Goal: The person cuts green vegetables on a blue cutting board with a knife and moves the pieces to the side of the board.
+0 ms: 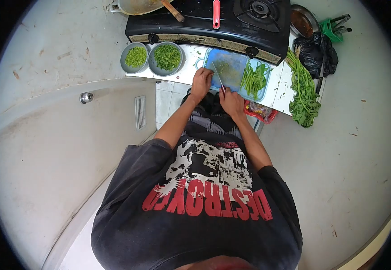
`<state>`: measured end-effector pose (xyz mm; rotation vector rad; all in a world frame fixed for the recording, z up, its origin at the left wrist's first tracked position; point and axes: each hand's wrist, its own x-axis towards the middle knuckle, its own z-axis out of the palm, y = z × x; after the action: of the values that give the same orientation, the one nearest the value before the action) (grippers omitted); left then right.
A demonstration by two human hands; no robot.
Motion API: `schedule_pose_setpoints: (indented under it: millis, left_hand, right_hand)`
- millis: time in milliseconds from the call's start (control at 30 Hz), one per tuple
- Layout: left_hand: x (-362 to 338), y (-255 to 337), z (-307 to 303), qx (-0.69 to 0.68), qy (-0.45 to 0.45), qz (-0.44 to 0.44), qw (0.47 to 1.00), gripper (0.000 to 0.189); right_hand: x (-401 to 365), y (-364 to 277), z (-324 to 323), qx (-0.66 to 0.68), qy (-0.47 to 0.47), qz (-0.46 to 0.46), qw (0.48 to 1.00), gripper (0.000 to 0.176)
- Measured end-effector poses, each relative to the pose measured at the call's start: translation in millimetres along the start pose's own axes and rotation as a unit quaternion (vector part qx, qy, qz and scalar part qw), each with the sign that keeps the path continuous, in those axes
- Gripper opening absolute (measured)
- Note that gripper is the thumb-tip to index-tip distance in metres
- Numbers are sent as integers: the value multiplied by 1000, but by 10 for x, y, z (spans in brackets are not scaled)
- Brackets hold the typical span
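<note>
My right hand (231, 101) is closed round the handle of a knife (217, 73), whose blade points up and left over a blue cutting board (236, 60). Small green bits lie on the board. At the board's left edge is my left hand (202, 82), its fingers pressed together near the blade; what they hold, if anything, is too small to make out. Cut green stalks and leaves (254, 80) lie on a light blue tray (262, 94) right of the board. Two grey bowls, one with light green pieces (135, 57) and one with darker chopped greens (167, 57), stand to the left.
Behind the board stands a black gas stove (195, 29) with a red-handled utensil (216, 14) and, at its left, a pan (137, 6). Long leafy greens (304, 94), a black plastic bag (316, 54) and a green basket (330, 30) are at the right.
</note>
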<state>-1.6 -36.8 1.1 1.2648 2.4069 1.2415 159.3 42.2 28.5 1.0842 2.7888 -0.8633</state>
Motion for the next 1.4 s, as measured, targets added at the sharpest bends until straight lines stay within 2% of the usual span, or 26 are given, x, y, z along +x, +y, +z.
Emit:
schedule_pose_setpoints:
  millis: [167,267,433,633,733,933,1167,1400]
  left_hand:
    - [39,35,13,-29,-14,-81,996,11]
    - [71,34,22,-66,-2,-76,995,8]
    - [82,57,-5,-34,-18,-89,995,9]
    - [52,24,18,-28,-17,-90,995,10]
    - [49,7,41,-27,-12,-86,996,10]
    - [56,35,36,-41,-4,-74,996,9]
    - [48,39,27,-42,-2,-61,997,10]
    - [67,89,-16,-47,-14,-88,995,7]
  right_hand:
    - [42,-94,50,4,16,-19,1000,38]
    - [82,-146,87,4,11,-10,1000,39]
    - [193,-163,142,12,9,-3,1000,39]
    - [-35,-30,92,-16,20,-17,1000,38]
    - [-99,25,12,-6,-13,-6,1000,37]
    - [-45,7,59,5,19,-4,1000,42]
    - [71,-159,65,40,-10,13,999,41]
    - [136,-134,144,37,3,1,999,41]
